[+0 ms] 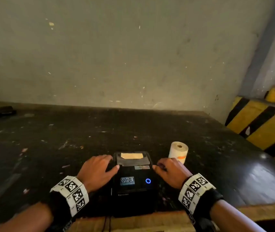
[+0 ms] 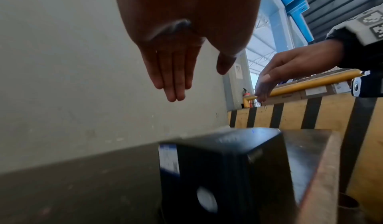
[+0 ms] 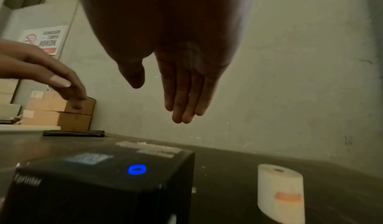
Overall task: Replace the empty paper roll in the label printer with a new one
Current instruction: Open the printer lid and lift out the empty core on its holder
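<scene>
Head view shows my left hand [image 1: 98,169] and right hand [image 1: 170,171] flanking the printer [image 1: 133,180] at the near edge of the table [image 1: 66,139]. Wrist views show both hands above it with fingers straight, grasping nothing. I see the new roll [image 1: 178,152] upright just right of the printer.

The label printer [image 1: 134,180] sits at the bench's [image 1: 49,139] near edge; the paper roll [image 1: 178,152] stands just right of it, farther back.
</scene>
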Motion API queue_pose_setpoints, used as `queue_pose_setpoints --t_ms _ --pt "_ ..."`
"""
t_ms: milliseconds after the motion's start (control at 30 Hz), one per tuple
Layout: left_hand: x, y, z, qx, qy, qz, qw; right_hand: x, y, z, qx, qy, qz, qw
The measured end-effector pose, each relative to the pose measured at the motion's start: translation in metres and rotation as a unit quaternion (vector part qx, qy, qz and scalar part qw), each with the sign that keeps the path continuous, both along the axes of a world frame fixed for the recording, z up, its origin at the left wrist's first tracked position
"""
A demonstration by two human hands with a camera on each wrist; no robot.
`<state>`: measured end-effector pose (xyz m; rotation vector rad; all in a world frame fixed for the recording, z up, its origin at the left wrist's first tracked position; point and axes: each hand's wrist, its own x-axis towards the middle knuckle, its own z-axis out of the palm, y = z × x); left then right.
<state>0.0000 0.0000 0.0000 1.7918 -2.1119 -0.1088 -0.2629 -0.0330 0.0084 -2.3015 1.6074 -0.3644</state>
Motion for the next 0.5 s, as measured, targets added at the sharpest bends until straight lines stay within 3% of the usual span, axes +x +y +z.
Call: queue_pose_setpoints --t_ms 233,500 --pt "-0.006 0.012 -0.068 0.166 0.086 0.041 0.982 -0.034 -0.004 -0.056 0.039 0.024 -0.04 0.998" --pt "-0.024 0.01 -0.108 0.186 0.209 0.054 0.959 -0.035 -0.026 -0.099 0.176 -0.041 0.015 0.983"
